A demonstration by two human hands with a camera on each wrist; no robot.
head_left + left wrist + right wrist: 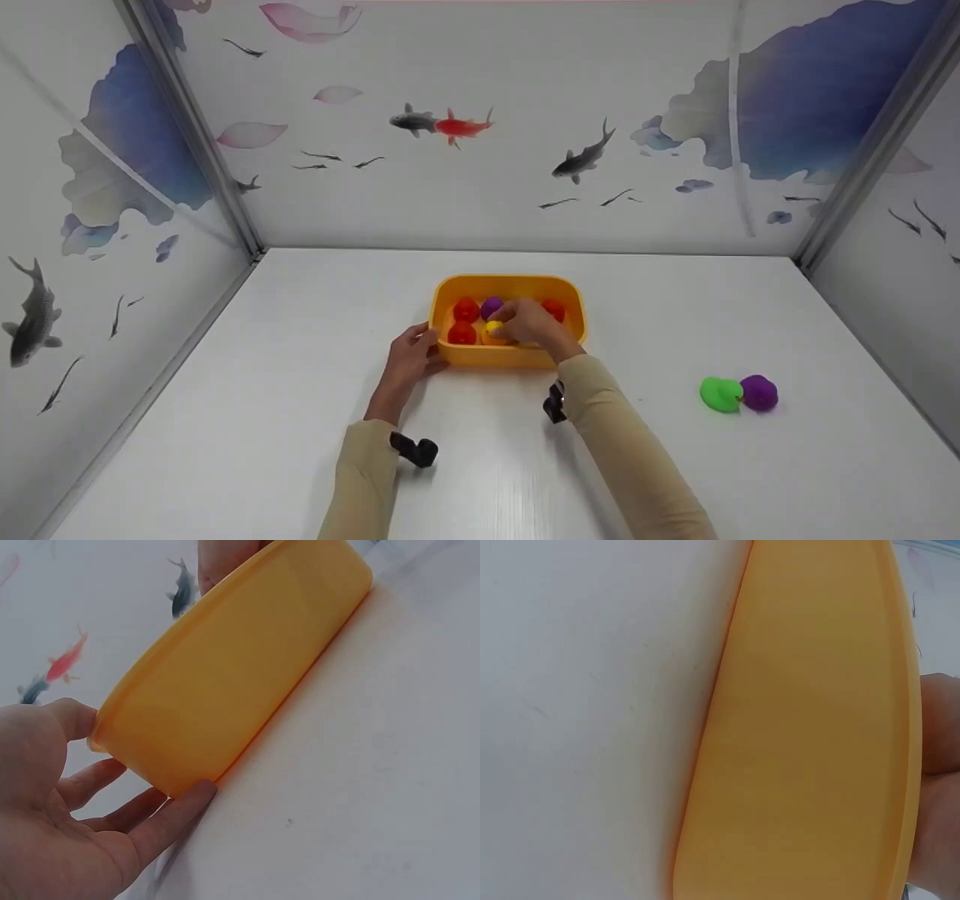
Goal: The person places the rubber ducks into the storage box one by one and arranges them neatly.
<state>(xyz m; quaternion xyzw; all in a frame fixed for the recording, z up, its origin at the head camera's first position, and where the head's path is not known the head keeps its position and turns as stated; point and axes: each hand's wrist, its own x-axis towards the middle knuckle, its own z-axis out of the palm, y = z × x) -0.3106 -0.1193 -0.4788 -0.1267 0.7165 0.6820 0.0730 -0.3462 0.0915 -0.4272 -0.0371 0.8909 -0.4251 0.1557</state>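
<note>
A yellow plastic bin (510, 358) stands on the table. My right hand (529, 321) reaches over its near wall and pinches a small yellow toy duck (493, 328) inside, partly hidden by the fingers. In the right wrist view the bin's wall (810, 720) covers most of that hand. My left hand (411, 352) is at the bin's left end. Seen from the left wrist, its fairly straight fingers (169, 821) touch the outer wall low down, with the thumb near the rim. Red rounded toys (462, 333) and a purple one (492, 307) lie in the bin.
To the right on the white table (645, 465), a green toy duck (721, 394) sits against a purple rounded toy (760, 394). White panels (487, 202) printed with fish enclose the table at the back and both sides.
</note>
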